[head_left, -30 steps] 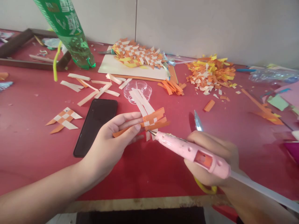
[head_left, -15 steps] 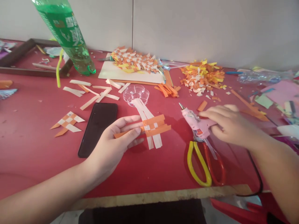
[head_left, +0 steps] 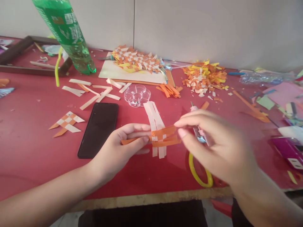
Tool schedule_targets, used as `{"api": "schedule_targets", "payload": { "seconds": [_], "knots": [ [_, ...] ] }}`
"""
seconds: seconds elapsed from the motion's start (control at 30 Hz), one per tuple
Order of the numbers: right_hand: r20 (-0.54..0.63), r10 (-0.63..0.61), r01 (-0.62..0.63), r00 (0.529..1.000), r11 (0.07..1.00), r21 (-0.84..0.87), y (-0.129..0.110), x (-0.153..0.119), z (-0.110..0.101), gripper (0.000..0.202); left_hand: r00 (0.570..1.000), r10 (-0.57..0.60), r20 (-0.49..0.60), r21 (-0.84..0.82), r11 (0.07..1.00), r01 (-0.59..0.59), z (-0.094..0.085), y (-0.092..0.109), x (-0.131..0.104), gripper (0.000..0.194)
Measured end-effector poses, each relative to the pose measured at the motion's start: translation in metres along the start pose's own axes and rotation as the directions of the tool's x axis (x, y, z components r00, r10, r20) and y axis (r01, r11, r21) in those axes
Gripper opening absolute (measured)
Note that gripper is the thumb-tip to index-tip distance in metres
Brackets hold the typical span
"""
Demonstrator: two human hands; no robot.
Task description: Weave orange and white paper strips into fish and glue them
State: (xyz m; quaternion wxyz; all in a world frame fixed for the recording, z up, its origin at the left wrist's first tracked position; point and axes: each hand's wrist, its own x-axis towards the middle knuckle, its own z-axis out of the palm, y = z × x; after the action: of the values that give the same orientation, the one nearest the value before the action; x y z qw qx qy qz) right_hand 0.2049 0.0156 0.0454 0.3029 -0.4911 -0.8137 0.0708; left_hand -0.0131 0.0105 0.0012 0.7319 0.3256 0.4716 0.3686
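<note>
Between the thumb and fingers of my left hand [head_left: 127, 138] is a small weave of orange and white paper strips [head_left: 159, 137], held by its left orange end. Two white strips stick out above and below the weave, and orange strips reach out to the right. My right hand [head_left: 210, 138] is closed in a pinch at the tip of the upper orange strip. Mostly covered by that hand, a pink glue gun [head_left: 194, 108] lies on the table. Scissors with a yellow handle loop [head_left: 200, 176] are partly hidden under the same hand.
A finished woven paper fish [head_left: 68, 121] and a black phone [head_left: 98, 130] lie left. Behind are a clear flower-shaped tray [head_left: 137, 94], loose white strips [head_left: 88, 101], a pile of woven fish [head_left: 134, 58], paper scraps [head_left: 204, 77] and a green bottle [head_left: 68, 37].
My right hand has let go of the glue gun and come left to the orange strip. The weave in my left hand has shifted slightly right and down.
</note>
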Motion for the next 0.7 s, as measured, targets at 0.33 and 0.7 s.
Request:
{"api": "schedule_targets", "payload": {
  "seconds": [0.33, 0.7],
  "knots": [
    [0.293, 0.399, -0.485, 0.869, 0.565, 0.668, 0.012, 0.002, 0.039, 0.050, 0.997, -0.030, 0.073, 0.087, 0.996, 0.023, 0.000, 0.002, -0.004, 0.010],
    [0.277, 0.442, -0.494, 0.853, 0.512, 0.703, 0.000, -0.004, 0.036, 0.034, 0.986, -0.089, 0.141, 0.157, 0.985, 0.066, 0.001, 0.006, -0.002, 0.015]
  ]
}}
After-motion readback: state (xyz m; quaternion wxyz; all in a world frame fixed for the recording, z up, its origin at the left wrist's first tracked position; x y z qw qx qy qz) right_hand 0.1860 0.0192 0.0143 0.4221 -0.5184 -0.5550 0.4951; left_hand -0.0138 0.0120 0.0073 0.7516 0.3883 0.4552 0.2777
